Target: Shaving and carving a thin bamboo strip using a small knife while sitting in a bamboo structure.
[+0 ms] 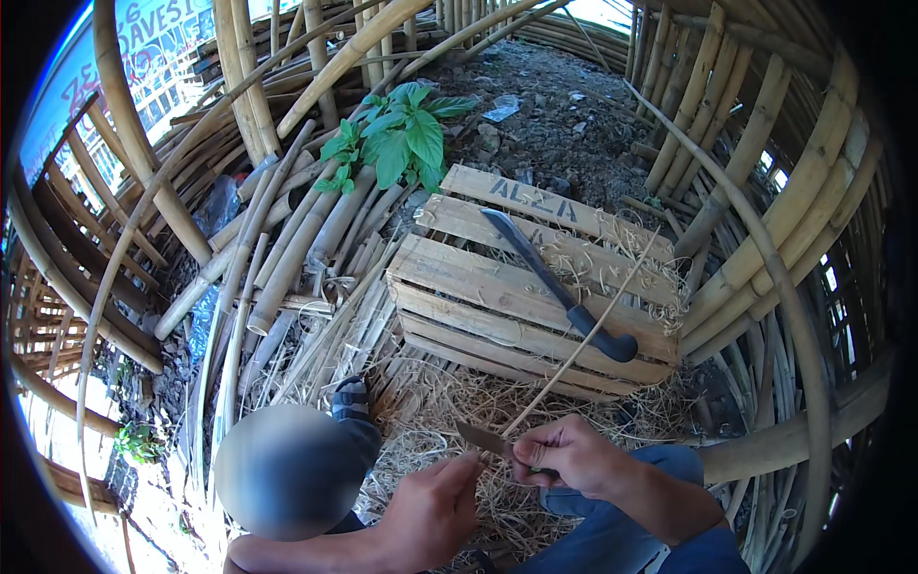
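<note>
My right hand (579, 459) is closed round the handle of a small knife (481, 438), its blade pointing up and to the left. A long thin bamboo strip (583, 342) runs from beside the blade up across a slatted wooden crate (459, 277). My left hand (430, 512) is closed, fingertips pinched at the strip's near end just below the blade; the exact grip is partly hidden. A machete (543, 272) with a black handle lies aslant on the crate, its handle close to the strip.
Curly bamboo shavings (421, 440) cover the ground around my legs and dot the crate. Bamboo poles (287, 249) are heaped at the left beside a green leafy plant (406, 139). A bamboo fence (794, 210) stands at the right. A blurred patch hides something at the lower left.
</note>
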`<state>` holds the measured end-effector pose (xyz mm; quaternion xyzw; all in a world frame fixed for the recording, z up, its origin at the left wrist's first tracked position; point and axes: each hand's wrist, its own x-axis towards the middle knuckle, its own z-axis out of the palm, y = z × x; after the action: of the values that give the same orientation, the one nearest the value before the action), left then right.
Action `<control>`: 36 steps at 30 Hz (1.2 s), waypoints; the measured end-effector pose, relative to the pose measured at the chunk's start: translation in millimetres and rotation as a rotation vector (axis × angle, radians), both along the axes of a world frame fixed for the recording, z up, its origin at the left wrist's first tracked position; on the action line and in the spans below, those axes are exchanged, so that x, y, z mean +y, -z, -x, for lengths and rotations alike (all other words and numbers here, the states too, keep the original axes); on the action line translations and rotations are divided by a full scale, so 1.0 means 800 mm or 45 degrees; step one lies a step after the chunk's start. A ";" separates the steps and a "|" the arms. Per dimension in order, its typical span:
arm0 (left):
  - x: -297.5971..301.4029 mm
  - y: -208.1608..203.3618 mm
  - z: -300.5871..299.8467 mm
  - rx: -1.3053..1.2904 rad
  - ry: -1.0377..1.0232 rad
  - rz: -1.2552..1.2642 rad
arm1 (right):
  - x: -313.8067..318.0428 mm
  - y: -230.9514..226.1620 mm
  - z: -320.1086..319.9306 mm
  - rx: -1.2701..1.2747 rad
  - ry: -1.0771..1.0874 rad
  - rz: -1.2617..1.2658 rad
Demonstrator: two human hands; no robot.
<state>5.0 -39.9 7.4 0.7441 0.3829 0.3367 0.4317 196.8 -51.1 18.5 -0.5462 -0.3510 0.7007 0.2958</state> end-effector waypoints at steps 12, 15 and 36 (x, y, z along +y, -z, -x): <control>-0.001 -0.007 0.009 0.006 -0.096 0.093 | 0.015 -0.016 -0.073 -0.245 0.504 -0.300; 0.002 -0.005 0.005 -0.074 -0.117 -0.080 | -0.006 0.000 -0.022 0.015 0.064 -0.156; -0.009 -0.005 0.006 -0.001 -0.081 -0.086 | 0.012 -0.006 -0.052 -0.022 0.283 -0.042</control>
<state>-0.1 -47.2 11.4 0.7454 0.3947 0.3633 0.3956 238.1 -41.5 23.6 -0.5830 -0.3023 0.6529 0.3775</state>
